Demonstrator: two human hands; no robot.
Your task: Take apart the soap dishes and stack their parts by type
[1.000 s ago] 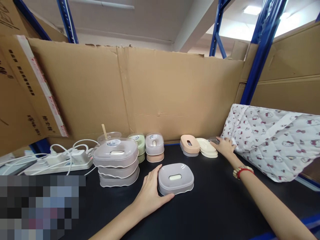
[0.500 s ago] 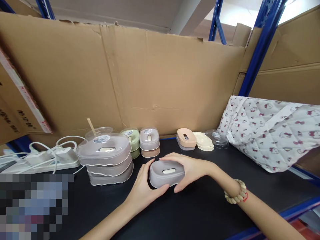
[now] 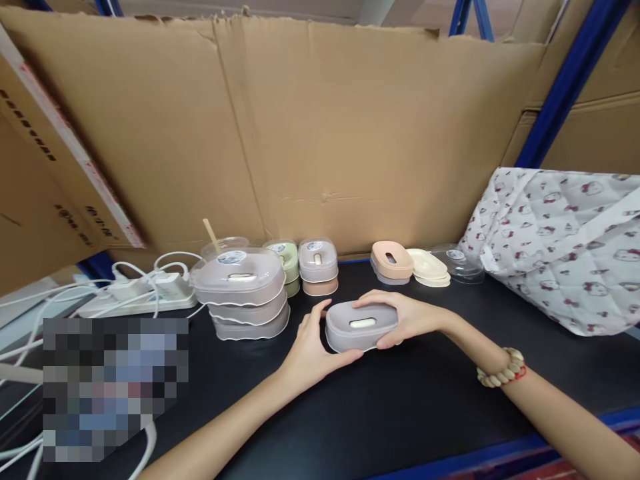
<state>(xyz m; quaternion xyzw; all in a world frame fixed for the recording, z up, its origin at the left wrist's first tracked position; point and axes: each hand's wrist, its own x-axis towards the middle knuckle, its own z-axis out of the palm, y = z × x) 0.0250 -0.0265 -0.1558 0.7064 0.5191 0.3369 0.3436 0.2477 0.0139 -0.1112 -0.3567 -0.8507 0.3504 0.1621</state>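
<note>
Near the middle of the black tabletop, a small grey oblong plastic box [image 3: 357,338] with rounded corners has a white oval piece on its top. My right hand [image 3: 405,319] grips its right end, fingers behind and thumb at the front. Around the left end curves my left hand [image 3: 315,347], its thumb along the front lower edge and its fingertips at the back left corner. Whether the box touches the table is hard to make out. To the left, a larger stack of grey boxes [image 3: 250,313] carries a clear cover on top.
Behind stand a green stack [image 3: 293,267] and a grey-and-brown stack [image 3: 320,288]. Further right are a peach lid [image 3: 400,265], cream lids [image 3: 427,265] and clear covers [image 3: 463,267]. A quilted bag [image 3: 565,253] leans at right; a power strip [image 3: 143,303] with cables lies left.
The view has tilted down and swung left, so everything sits further right and higher in the picture. My right hand's thumb has closed in against the box; both hands remain around it.
</note>
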